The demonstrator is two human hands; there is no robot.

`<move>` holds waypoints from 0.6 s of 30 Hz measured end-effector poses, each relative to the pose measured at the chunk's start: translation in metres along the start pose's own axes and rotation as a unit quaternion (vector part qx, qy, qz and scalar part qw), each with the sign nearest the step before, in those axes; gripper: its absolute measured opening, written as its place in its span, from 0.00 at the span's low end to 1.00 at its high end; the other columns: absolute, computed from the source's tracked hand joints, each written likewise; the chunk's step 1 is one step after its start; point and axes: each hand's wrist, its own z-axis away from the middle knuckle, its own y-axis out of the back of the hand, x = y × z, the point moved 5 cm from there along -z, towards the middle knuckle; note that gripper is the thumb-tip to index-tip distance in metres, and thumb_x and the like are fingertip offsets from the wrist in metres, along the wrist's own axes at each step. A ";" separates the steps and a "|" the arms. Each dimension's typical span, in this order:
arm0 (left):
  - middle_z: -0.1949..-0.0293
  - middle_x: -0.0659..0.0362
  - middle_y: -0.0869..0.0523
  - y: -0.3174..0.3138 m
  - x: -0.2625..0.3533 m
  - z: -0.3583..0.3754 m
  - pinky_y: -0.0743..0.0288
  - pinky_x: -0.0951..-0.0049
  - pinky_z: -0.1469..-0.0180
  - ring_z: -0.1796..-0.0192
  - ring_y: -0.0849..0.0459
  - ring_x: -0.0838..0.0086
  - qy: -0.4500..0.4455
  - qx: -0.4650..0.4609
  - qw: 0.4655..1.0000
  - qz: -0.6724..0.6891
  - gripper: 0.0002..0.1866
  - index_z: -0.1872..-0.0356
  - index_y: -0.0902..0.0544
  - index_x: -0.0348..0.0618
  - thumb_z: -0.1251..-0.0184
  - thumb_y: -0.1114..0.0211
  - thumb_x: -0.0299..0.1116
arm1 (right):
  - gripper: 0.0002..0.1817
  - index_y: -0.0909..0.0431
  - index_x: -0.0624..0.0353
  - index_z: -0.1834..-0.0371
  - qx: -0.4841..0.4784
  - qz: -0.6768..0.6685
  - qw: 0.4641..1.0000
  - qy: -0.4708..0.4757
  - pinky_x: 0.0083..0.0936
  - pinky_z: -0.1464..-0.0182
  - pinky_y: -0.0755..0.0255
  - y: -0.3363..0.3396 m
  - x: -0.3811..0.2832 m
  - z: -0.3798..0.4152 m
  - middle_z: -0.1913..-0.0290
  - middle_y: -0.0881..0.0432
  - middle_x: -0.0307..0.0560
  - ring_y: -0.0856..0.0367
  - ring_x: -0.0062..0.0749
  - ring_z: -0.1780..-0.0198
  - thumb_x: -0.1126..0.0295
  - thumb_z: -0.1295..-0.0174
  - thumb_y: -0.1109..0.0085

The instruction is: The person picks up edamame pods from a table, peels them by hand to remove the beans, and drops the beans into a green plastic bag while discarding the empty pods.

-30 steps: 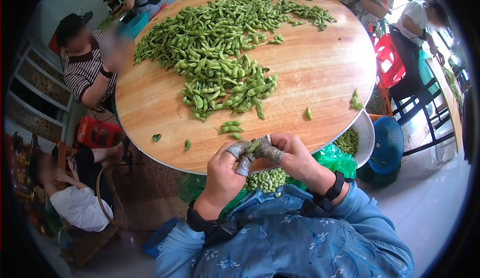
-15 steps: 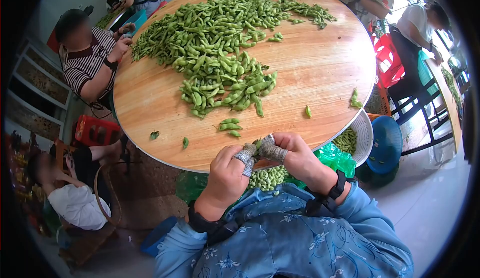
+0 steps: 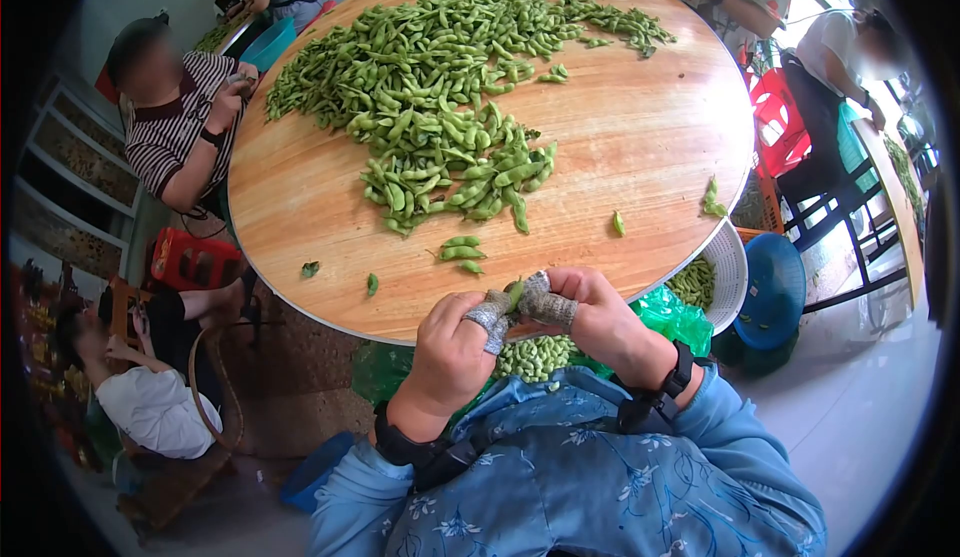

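Observation:
My left hand (image 3: pixel 452 342) and my right hand (image 3: pixel 592 309) meet at the near edge of the round wooden table (image 3: pixel 620 157). Grey cloth covers wrap the thumbs and fingertips. Between them both hands pinch a green soybean pod (image 3: pixel 515 295), mostly hidden by the fingers. Just below, shelled green beans (image 3: pixel 535 355) lie in a heap above my lap, with green plastic (image 3: pixel 672 319) around them. A few loose pods (image 3: pixel 461 248) rest on the wood in front of my hands. Beyond them spreads a large pile of pods (image 3: pixel 420 107).
Right of me, a white perforated basket (image 3: pixel 732 275) holds pods, with a blue basin (image 3: pixel 772 282) beside it. A person in a striped shirt (image 3: pixel 180 122) sits at the table's left. A red stool (image 3: pixel 193 257) stands on the floor. Other people work around the room.
My hands stay almost in place, still gripping the pod, which shows a little more between the fingertips. The striped-shirt person's hands have moved closer together and off the table edge.

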 end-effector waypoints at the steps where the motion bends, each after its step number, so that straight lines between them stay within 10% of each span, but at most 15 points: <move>1: 0.69 0.51 0.20 0.000 0.001 0.000 0.25 0.66 0.65 0.67 0.20 0.58 -0.006 0.000 1.000 0.003 0.10 0.71 0.20 0.35 0.59 0.36 0.20 | 0.11 0.26 0.66 0.58 0.000 0.000 1.000 -0.001 0.19 0.53 0.30 0.000 0.000 0.000 0.62 0.21 0.41 0.24 0.20 0.59 0.69 0.38 0.49; 8: 0.70 0.51 0.21 -0.001 0.002 0.007 0.25 0.68 0.65 0.68 0.20 0.59 -0.029 0.018 0.999 -0.008 0.09 0.72 0.22 0.34 0.59 0.36 0.19 | 0.09 0.25 0.66 0.61 0.020 0.018 0.999 -0.031 0.18 0.55 0.30 0.003 0.004 0.000 0.64 0.21 0.40 0.23 0.20 0.60 0.71 0.39 0.49; 13: 0.70 0.54 0.18 -0.022 -0.024 0.024 0.25 0.76 0.64 0.68 0.19 0.73 0.267 0.030 0.903 0.337 0.07 0.68 0.22 0.33 0.50 0.35 0.20 | 0.08 0.26 0.66 0.61 0.015 0.006 1.000 -0.020 0.18 0.55 0.30 0.002 0.011 -0.003 0.64 0.21 0.39 0.24 0.19 0.61 0.72 0.39 0.48; 18: 0.70 0.59 0.18 -0.027 -0.019 0.022 0.27 0.79 0.64 0.68 0.21 0.80 0.329 0.064 0.817 0.469 0.06 0.68 0.22 0.34 0.47 0.36 0.20 | 0.08 0.26 0.66 0.61 0.015 0.021 0.999 0.045 0.18 0.54 0.30 -0.003 0.002 -0.004 0.63 0.21 0.39 0.25 0.18 0.60 0.72 0.39 0.49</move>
